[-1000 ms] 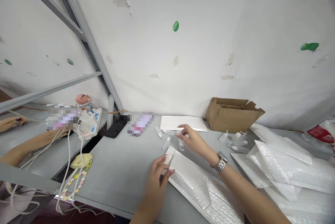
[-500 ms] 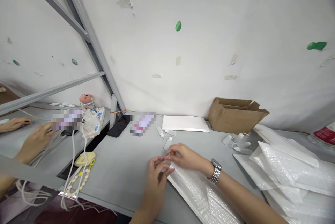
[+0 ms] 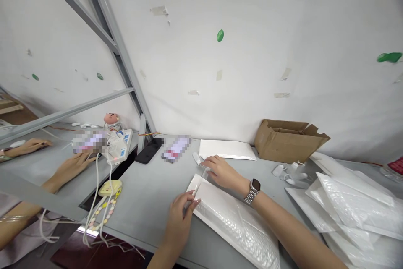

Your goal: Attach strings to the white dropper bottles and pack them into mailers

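A white bubble mailer (image 3: 233,218) lies slanted on the grey table with its flap end toward the far left. My left hand (image 3: 181,214) is closed in a pinch at the mailer's left edge, beside the flap. Beyond the flap end, my right hand (image 3: 220,171), wearing a metal-band watch, reaches over small white plastic pieces (image 3: 197,158). Its fingers are bent and apart from the thumb, with fingertips at the pieces. The hand covers part of this small group.
A flat white mailer (image 3: 226,150) lies by the wall beside a cardboard box (image 3: 291,141). More white pieces (image 3: 289,172) and stacked bubble mailers (image 3: 355,202) are on the right. Leftward lie a black phone (image 3: 147,151), power strip (image 3: 121,147) and cables; another person's hands (image 3: 71,168) work past the frame.
My right hand has left the mailer's flap end and moved away to the white pieces. My left hand has shifted slightly left, along the mailer edge. The camera view has turned a little left.
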The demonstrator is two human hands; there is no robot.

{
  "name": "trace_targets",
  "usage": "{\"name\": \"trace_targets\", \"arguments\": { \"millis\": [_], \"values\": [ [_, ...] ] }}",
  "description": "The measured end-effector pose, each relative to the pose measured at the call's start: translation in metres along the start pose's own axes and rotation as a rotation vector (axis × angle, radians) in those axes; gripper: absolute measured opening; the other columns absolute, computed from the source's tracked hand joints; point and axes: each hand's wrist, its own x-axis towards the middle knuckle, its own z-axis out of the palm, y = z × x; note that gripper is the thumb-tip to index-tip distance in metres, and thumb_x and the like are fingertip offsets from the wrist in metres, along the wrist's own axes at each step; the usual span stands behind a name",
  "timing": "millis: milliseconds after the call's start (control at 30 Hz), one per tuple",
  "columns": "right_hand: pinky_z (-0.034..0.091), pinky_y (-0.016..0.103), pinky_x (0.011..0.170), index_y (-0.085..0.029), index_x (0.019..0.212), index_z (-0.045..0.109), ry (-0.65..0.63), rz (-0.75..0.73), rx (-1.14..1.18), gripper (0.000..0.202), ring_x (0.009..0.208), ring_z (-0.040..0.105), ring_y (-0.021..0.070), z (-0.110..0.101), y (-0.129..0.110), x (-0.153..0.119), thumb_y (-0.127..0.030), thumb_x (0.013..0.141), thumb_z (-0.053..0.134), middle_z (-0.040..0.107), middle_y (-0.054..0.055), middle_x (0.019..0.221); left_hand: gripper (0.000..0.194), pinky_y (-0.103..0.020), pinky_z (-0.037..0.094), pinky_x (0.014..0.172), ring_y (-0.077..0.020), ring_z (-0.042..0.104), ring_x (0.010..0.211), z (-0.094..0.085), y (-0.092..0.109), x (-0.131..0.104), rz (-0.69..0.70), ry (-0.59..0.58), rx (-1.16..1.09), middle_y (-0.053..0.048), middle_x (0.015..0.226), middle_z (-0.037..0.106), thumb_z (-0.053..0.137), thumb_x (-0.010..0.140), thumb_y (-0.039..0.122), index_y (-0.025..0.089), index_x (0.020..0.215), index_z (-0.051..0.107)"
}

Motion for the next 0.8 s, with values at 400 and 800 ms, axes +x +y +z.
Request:
{"name": "trace_targets", "arguments": {
  "millis": [400,800],
  "values": [
    [0.042,0.038,0.080,-0.013,0.109,0.051,0.064,0.059,-0.093,0.023,0.089,0.052,0.0227,-0.004,0.001,-0.001,-0.018,0.087,0.046,0.059,0.011,0.092,0.021,-0.045,0.040,0.097,-0.0272,0.044,0.119,-0.001,-0.005,0.004,0.032,0.011,-0.032,-0.008,0.121,0.050,0.052,0.079,0.041,0.023,0.073,0.061],
    [0.044,0.027,0.074,-0.023,0.111,0.053,-0.016,0.083,0.593,0.026,0.080,0.054,0.0141,-0.015,-0.036,-0.002,-0.032,0.087,0.051,0.057,0.001,0.086,0.018,-0.050,0.039,0.098,-0.0304,0.045,0.118,0.012,0.005,-0.001,0.070,-0.041,-0.128,-0.009,0.130,0.039,0.055,0.079,0.034,0.022,0.070,0.064]
  ]
}}
